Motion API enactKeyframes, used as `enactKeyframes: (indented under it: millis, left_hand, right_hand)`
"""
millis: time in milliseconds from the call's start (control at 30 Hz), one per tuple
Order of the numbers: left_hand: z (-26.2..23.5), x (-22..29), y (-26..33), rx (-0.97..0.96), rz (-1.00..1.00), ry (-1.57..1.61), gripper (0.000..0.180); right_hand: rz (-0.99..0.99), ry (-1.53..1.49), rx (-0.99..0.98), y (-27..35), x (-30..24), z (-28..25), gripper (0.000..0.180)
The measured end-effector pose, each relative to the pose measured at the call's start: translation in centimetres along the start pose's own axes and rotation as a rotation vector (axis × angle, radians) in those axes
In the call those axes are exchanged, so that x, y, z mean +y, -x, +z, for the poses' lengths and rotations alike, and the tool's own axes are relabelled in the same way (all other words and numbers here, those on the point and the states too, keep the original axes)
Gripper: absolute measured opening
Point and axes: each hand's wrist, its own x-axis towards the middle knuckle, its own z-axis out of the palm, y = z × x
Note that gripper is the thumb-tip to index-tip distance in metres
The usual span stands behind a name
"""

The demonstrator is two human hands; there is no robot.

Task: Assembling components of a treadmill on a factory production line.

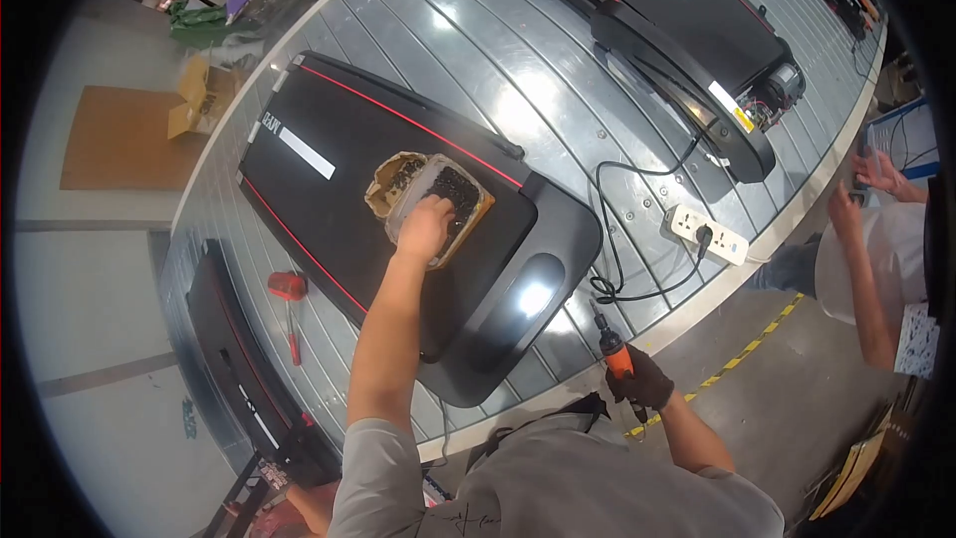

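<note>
My left hand (425, 227) is bare and reaches into a worn box (486, 201) of small dark parts that look like screws (456, 186). Its fingers are drawn together at the parts, and what they pinch is hidden. Beside that box lies an opened bag or carton (383, 179) with more small pieces. Both rest on a black treadmill (358, 125) with red edge lines. In a dark glove, my right hand (645, 382) grips an orange and black electric screwdriver (615, 351) just off the table's near edge, its bit pointing up toward the table.
A white power strip (707, 233) with a plugged-in black cable lies on the ribbed metal table (538, 105). Another treadmill (687, 0) has its motor end exposed. A red mallet (288, 287) lies at left. Another person (876, 249) stands at right; someone's arm (309, 506) shows lower left.
</note>
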Motion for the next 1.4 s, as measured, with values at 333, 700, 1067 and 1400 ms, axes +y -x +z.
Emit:
enactKeyframes:
  millis: [333,700,1067,1400]
  left_hand:
    - [-0.3,0.6,1.9,0.148,-0.117,0.12,0.008]
    - [0.7,2.6,2.2,0.278,-0.498,0.428,0.016]
    - [1.2,1.3,-0.9,0.085,-0.35,0.131,0.018]
    - [-0.7,3.8,4.8,0.435,-0.526,0.543,0.013]
  right_hand:
    - [0.059,-0.141,-0.107,-1.7,-3.4,-1.4,0.027]
    - [-0.064,-0.039,-0.147,-3.5,-5.7,0.6,0.035]
    - [0.013,0.0,-0.092,-0.7,-4.5,-0.9,0.033]
    - [-0.119,0.375,-0.025,-2.0,-7.6,0.0,0.044]
